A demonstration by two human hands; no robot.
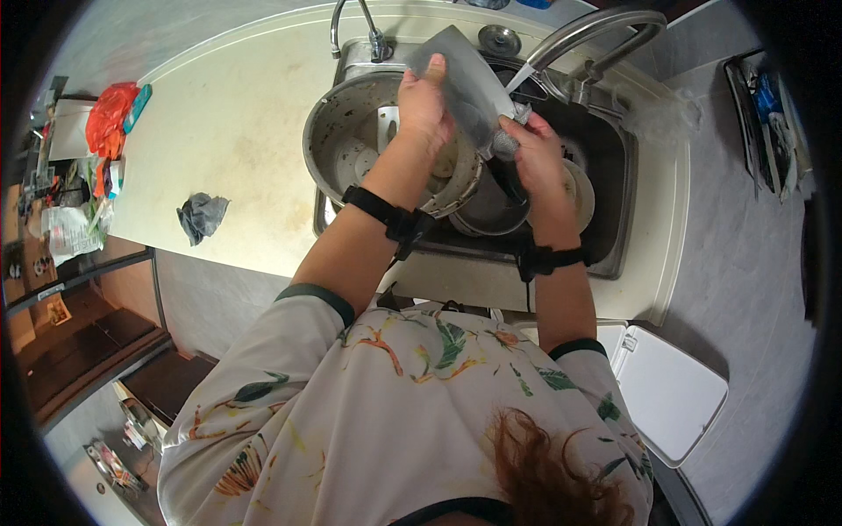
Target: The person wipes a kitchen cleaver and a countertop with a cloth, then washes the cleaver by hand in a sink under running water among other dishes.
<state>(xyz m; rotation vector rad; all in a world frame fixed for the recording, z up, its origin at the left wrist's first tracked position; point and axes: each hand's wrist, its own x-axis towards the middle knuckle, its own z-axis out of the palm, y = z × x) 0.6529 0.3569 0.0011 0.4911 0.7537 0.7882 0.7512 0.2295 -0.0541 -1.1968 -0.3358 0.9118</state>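
My left hand (426,102) grips the broad grey blade of a cleaver (470,82) along one side, thumb on the flat face. The blade is tilted over the sink, and its black handle (505,181) points down towards me. In my right hand (536,148) a silvery scouring cloth (506,144) is bunched against the blade's lower end. A white stream of water (520,79) runs from the curved metal faucet (598,26) onto the blade. Below my left forearm stands a large metal basin (322,138) with food scraps stuck inside and a white slotted utensil (387,125).
The dark double sink (625,197) holds a pot (490,220) and stacked plates (585,197). A small tap (378,46) and a metal sink strainer (498,41) are at the back. On the counter lie a grey rag (202,217) and a red plastic bag (112,118). A white bin lid (674,394) stands open at right.
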